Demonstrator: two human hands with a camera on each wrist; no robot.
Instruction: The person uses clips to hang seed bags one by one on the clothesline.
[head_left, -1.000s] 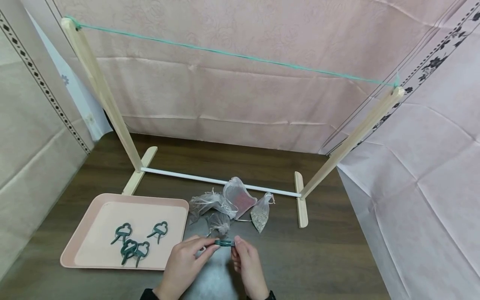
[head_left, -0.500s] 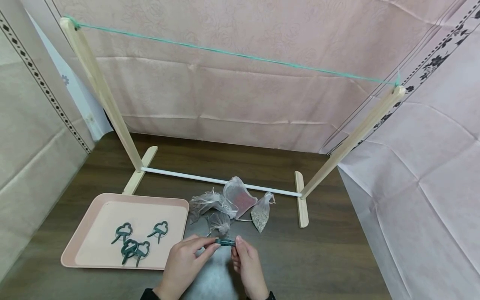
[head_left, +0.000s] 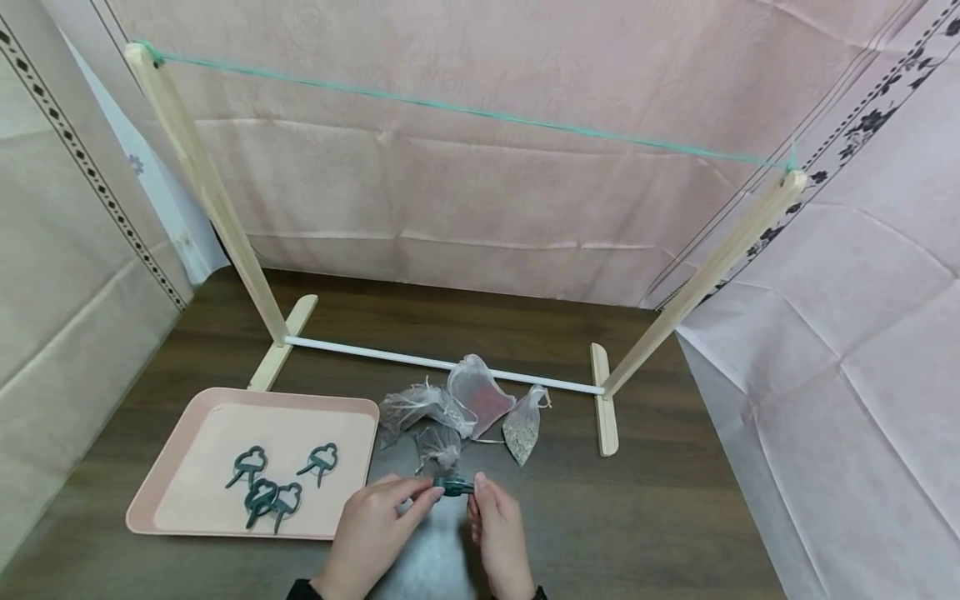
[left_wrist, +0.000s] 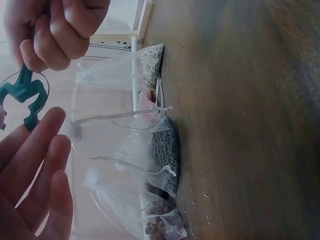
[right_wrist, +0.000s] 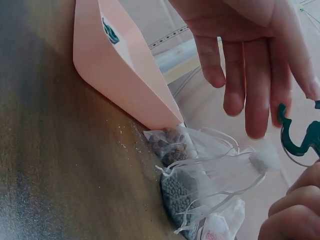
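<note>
Just right of the tray (head_left: 180,508), level with its near part, the left hand (head_left: 378,525) and right hand (head_left: 498,533) hold one green clip (head_left: 453,487) between them. The left hand pinches its tips between thumb and forefinger, the other fingers fairly straight; the right hand grips the handle end, its fingers curled in. In the left wrist view the clip's two tips stand apart, with a thin wire ring around its body. Four more clips (head_left: 260,497) lie inside the tray, two of them touching and the other two apart. Right of the tray's far corner sit the mesh bags: one of brown bits (left_wrist: 161,220) just beside it, then one of dark pellets (left_wrist: 164,152), a pinkish one (head_left: 487,406), and one of pale grains (head_left: 521,432) farthest off. Beyond the tray, a white rod (head_left: 375,352) joins the feet of two wooden posts (head_left: 206,183), and a green cord (head_left: 450,107) runs between their tops. Pale crumbs are scattered on the table (head_left: 637,533) right of the tray.
</note>
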